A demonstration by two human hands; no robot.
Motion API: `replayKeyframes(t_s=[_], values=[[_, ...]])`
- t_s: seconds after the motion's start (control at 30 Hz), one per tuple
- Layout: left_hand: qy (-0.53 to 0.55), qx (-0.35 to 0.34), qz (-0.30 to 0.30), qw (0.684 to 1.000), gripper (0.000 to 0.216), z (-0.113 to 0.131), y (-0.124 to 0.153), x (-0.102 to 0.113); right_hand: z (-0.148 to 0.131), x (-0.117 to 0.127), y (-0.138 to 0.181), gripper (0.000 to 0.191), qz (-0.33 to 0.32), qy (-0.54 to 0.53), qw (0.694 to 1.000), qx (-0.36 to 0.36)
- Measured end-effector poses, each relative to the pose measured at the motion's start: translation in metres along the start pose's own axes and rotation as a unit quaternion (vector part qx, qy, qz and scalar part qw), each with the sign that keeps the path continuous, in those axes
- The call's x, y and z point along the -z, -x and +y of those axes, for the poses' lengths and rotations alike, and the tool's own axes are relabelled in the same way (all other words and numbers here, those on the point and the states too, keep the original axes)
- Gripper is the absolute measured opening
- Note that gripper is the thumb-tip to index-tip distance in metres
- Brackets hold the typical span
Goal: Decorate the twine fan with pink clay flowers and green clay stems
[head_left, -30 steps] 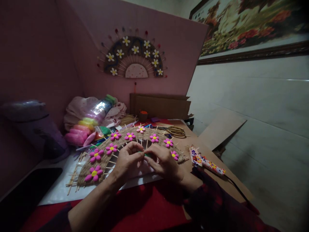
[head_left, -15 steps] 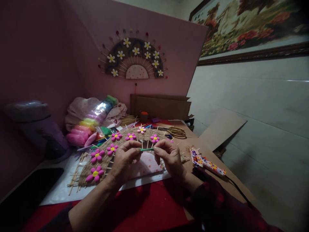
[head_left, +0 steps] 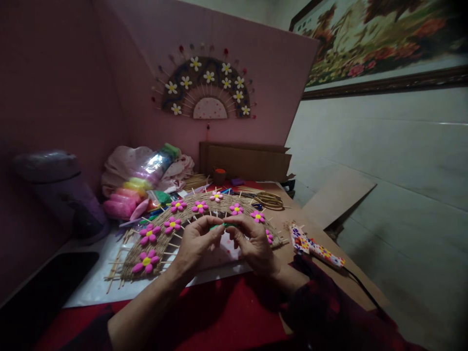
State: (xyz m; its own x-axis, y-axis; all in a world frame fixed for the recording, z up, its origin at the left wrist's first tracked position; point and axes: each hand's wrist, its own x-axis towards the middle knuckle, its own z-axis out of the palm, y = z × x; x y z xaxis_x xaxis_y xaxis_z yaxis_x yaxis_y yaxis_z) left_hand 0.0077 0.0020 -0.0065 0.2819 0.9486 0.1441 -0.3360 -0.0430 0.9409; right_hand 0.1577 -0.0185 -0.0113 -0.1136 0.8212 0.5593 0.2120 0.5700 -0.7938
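My left hand and my right hand meet fingertip to fingertip above the craft piece, both closed in a pinch. Between them is a thin green strip, mostly hidden by the fingers; its material is hard to make out. Below and behind the hands lies a half-round fan of wound twine over thin sticks. Pink flowers with yellow centres are spread over its band. My hands partly cover the pale spotted half-circle at its inner middle.
Scissors and a flower-patterned glue gun with a black cord lie to the right. Bagged coloured clay and a large purple container stand left. A similar finished-looking fan hangs on the pink board behind.
My hands have drawn closer together, so less of the green strip shows between the fingertips. The view has shifted slightly, and more flowers show at the fan's right side.
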Motion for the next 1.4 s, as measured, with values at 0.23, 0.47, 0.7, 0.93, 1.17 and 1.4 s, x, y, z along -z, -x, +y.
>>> replayKeyframes(t_s=[0.23,0.47,0.7,0.93,1.17,1.4], values=[[-0.032,-0.008,-0.014,0.999,0.023,-0.001,0.002,0.001,-0.004,0.004,-0.002,0.014,0.009,0.12,0.99,0.079],[0.062,-0.019,0.106,0.992,0.027,0.011,-0.002,0.0,0.003,0.009,-0.003,0.013,0.146,0.004,0.989,0.002],[-0.022,-0.047,0.077,0.996,0.03,0.009,-0.004,0.003,0.007,0.004,-0.001,0.019,0.048,-0.016,0.999,0.002],[-0.072,-0.099,0.055,0.991,0.028,0.01,-0.002,0.002,-0.001,0.005,-0.002,0.018,-0.007,-0.061,0.998,-0.029],[-0.142,-0.137,0.097,0.976,0.024,0.009,-0.004,0.006,0.001,0.008,-0.001,0.021,-0.011,0.019,1.0,0.008],[-0.155,-0.14,0.099,0.973,0.026,0.012,-0.004,0.008,-0.001,0.006,-0.004,0.021,-0.002,0.047,0.999,0.029]])
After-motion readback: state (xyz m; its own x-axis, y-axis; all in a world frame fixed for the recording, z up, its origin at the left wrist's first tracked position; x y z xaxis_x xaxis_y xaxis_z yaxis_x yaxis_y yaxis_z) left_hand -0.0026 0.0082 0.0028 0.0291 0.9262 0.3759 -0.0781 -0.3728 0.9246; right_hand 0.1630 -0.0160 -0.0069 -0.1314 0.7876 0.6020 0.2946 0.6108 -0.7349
